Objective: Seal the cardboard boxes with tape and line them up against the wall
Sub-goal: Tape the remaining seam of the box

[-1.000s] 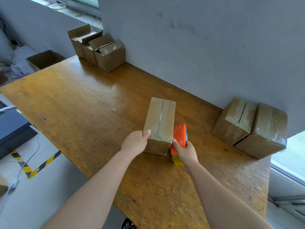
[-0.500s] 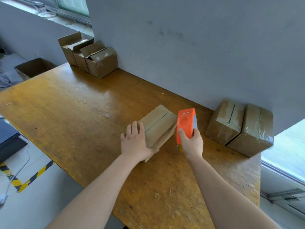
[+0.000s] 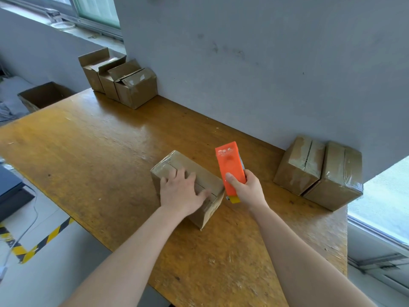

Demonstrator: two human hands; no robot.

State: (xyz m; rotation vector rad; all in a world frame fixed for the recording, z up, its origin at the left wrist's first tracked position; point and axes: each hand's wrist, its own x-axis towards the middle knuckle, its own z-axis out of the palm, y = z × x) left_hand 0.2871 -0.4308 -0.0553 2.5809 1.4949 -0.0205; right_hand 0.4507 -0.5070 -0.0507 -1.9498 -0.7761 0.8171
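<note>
Two taped boxes (image 3: 298, 165) against wall (image 3: 243, 74); far boxes (image 3: 132, 87) open-flapped, unsealed; left hand (image 3: 181, 191) flat on middle box (image 3: 174, 159); right hand (image 3: 247, 189) grips orange tape dispenser (image 3: 230, 167).

A packing workshop: wooden workbench (image 3: 88, 151), cardboard boxes (image 3: 318, 171), hazard-striped floor (image 3: 44, 240).

Bright, even daylight, entering from the window (image 3: 380, 196) at right and a far window (image 3: 97, 9) at upper left. The counter (image 3: 141, 134) shows a soft sheen, tape on the boxes (image 3: 340, 173) glints, and shadows are faint. Wide-angle bowing bends the edges; the right margin is slightly smeared.
</note>
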